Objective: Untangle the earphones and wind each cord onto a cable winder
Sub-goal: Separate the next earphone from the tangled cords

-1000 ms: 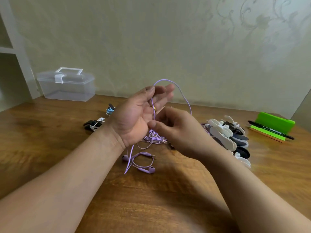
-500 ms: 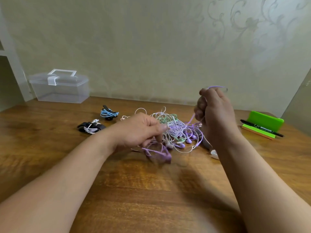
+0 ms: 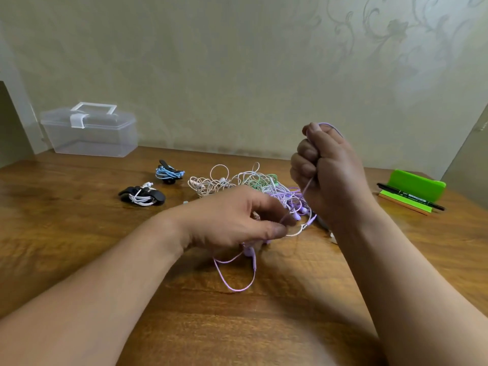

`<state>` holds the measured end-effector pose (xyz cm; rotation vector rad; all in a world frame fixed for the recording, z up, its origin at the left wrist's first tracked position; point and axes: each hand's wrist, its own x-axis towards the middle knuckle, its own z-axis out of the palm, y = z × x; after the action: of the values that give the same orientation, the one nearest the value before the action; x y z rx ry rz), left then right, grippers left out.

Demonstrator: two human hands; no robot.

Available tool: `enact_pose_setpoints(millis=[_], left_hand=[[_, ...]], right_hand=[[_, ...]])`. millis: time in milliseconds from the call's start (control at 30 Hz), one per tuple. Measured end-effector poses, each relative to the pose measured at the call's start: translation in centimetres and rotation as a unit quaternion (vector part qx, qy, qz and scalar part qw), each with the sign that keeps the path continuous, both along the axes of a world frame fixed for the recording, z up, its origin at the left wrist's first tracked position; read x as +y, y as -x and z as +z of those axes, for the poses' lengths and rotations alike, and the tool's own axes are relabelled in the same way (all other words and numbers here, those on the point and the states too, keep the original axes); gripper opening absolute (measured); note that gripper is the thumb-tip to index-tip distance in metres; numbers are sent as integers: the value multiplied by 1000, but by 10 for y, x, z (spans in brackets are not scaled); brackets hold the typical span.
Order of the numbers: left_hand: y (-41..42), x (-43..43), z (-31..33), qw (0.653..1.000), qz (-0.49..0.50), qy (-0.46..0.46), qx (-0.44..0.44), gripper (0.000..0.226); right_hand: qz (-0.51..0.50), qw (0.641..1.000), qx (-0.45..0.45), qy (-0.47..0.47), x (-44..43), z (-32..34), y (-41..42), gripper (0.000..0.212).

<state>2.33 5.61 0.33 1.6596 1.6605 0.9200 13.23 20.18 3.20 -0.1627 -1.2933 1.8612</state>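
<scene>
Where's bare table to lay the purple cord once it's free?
Free: wood between clear box and white-cord winder, far left; near edge below the purple cord loop. Crowded: earphone tangle by left hand and right hand; green stand and pen, far right.

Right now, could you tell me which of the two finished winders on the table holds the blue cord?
The rear winder, nearer the clear box, holds the blue one; the front winder is wound with white.

One view only, head-worn, wide-angle. Faces forward and down across table [image 3: 79, 233] toward wall [image 3: 211, 62]; left hand [image 3: 232, 220] and right hand [image 3: 330, 175] close, mid-frame.
</scene>
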Motion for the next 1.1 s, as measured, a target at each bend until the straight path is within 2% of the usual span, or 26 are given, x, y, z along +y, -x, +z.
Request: enact_pose_setpoints(millis=[33,133,200,333,433,533,600,733,867,1000,1100], left_hand=[[-2,2,-3,1000,5,-14,5,17],[-3,4,0,987,26,-85,-137,18],[2,5,4,968,41,-154,-196,23],[9,9,8,911,64,-217,-344,21],[13,8,11,875,100,-246,-405,23],[22,7,14,852,141,-277,-422,17],[29,6,13,843,176,-292,-417,14],[34,9,9,844,237,-320,-359,14],[34,13,4,856,282,-324,-288,15],[37,15,2,856,275,-327,-292,17],[41,15,2,846,263,-341,-314,16]], right_hand=[[-7,1000,-3,4,0,0,0,23],[-37,999,-16,28,4,-2,0,22],[-21,998,-49,39,3,-3,-1,33],[112,978,-178,-2,-5,-10,4,76],[223,945,-234,-55,-12,-19,6,87],[249,924,-254,-139,-14,-22,0,54],[249,916,-260,-177,-11,-23,-3,47],[221,906,-267,-241,-1,-24,-5,18],[163,922,-250,-249,4,-24,-4,23],[125,943,-235,-200,2,-24,-2,28],[124,924,-269,-243,9,-22,-9,29]])
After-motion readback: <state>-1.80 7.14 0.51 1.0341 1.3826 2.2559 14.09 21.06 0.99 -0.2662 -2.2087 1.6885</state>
